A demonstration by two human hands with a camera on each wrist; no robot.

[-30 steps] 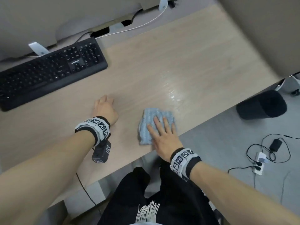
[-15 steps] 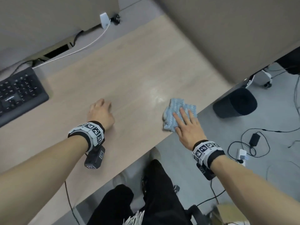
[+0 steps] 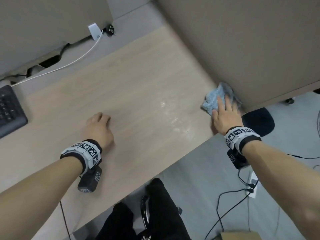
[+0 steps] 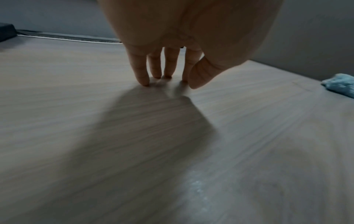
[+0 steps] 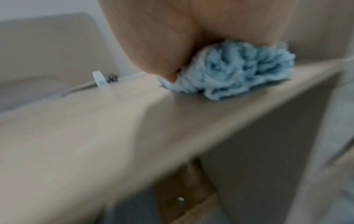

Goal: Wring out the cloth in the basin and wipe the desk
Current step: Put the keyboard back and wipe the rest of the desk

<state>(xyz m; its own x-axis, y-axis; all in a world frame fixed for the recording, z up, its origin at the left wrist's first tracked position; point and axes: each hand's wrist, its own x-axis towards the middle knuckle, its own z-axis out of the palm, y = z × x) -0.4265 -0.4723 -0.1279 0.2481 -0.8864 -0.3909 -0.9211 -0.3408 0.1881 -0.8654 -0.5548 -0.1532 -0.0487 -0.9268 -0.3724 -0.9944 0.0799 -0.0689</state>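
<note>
Cloth (image 3: 212,100): blue, soft, limp, likely damp and light; bunched at desk (image 3: 131,94) right corner against partition (image 3: 242,45). Best pressed flat from above. Right hand (image 3: 225,116) flat on it, fingers straight. Left hand (image 3: 98,129) empty, fingertips (image 4: 142,78) propped on desk.

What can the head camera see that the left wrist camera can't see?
Only the head view shows the right hand flat on the cloth, the keyboard's keys, the black bin and floor cables. Only the left wrist view shows the left hand's fingertips touching the desk. Both show the left hand, the blue cloth and the wet sheen.
</note>
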